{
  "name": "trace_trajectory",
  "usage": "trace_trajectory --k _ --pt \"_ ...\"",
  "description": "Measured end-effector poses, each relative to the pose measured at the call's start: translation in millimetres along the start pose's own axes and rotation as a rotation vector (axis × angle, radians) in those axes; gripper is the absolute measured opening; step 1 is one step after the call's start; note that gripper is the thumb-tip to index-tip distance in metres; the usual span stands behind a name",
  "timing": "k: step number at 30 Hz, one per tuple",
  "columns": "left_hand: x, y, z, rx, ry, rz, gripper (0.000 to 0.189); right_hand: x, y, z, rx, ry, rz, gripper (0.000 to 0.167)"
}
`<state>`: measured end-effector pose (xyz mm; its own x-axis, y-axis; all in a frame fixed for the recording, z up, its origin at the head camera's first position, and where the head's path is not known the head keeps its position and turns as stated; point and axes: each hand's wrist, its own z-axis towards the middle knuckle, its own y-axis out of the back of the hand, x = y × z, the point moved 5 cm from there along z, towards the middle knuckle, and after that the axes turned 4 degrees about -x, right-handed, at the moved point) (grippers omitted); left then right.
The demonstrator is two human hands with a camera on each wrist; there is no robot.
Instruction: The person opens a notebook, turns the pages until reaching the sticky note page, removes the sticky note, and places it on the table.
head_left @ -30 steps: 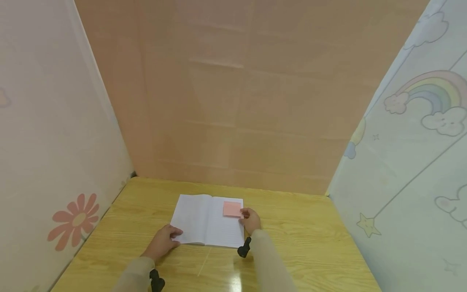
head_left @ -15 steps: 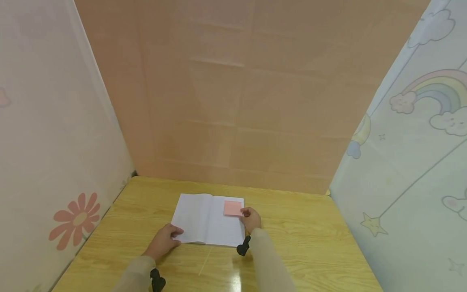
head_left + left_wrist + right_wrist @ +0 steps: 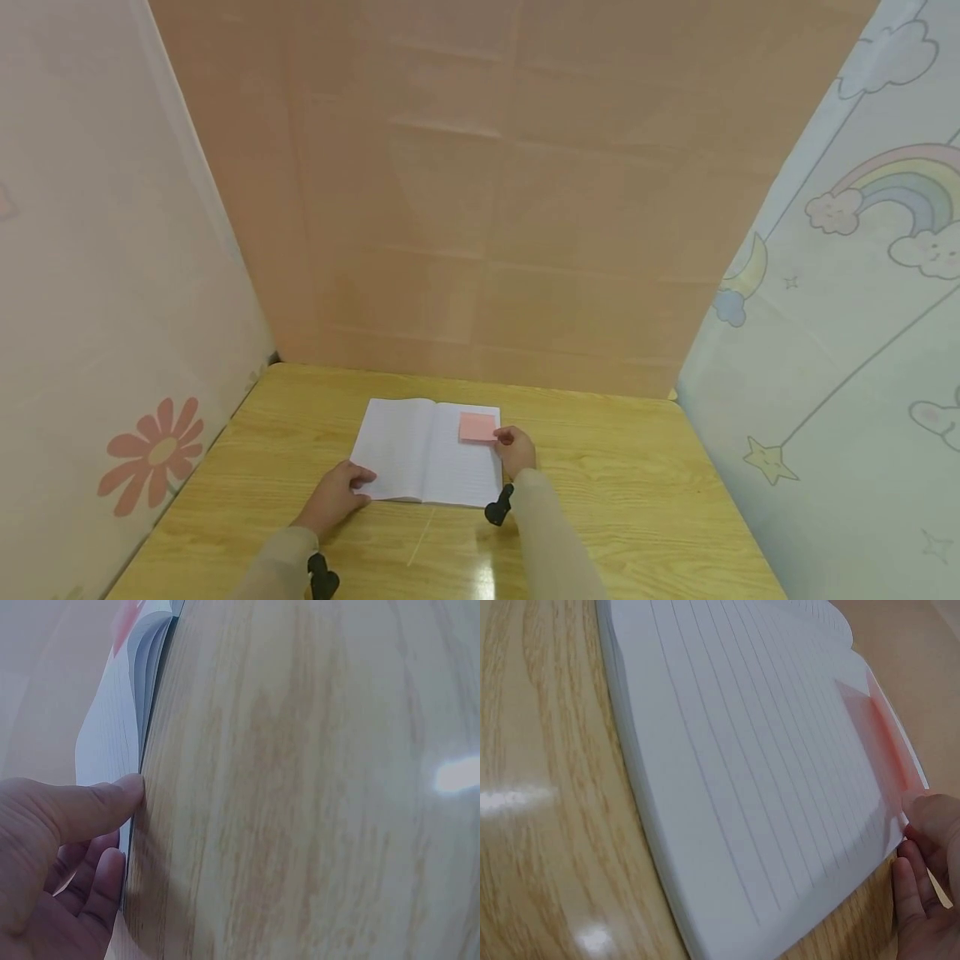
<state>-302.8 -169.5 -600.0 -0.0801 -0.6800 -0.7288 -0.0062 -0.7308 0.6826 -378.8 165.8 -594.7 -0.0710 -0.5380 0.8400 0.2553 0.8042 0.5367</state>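
In pale sleeves (image 3: 553, 533), a person is working over an open notebook (image 3: 393, 442) that is lying flat on a wood-grained table (image 3: 622, 483). The right hand (image 3: 517, 452) is pinching a pink note (image 3: 476, 427) between thumb and finger at its right edge, toward the near corner, while the note is sitting over the upper part of the right-hand page. Seen from the right wrist, its near side is appearing slightly raised; whether the far side is touching the paper, the views are not settling. The left hand (image 3: 335, 497) is resting with relaxed fingers at the notebook's near left corner, its thumb lying at the near edge. Good handling is probably depending on a light pinch at the very margin, sparing the thin paper a crease, on squaring the note to the ruled lines, and on the left hand steadying the pages.
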Motion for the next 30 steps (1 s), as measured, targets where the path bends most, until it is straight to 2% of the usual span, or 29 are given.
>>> trace_trajectory --k 8,16,30 --pt "-4.7 2.3 -2.0 0.001 0.006 -0.013 0.025 -0.9 -0.6 0.6 -0.004 -0.041 0.012 0.008" --pt "-2.6 1.0 -0.4 0.006 0.004 0.001 0.025 -5.8 -0.2 3.6 -0.001 -0.059 0.020 0.003" --pt "0.2 -1.8 1.8 0.022 0.038 0.015 0.025 -8.6 1.2 4.4 -0.012 -0.076 0.036 0.006"
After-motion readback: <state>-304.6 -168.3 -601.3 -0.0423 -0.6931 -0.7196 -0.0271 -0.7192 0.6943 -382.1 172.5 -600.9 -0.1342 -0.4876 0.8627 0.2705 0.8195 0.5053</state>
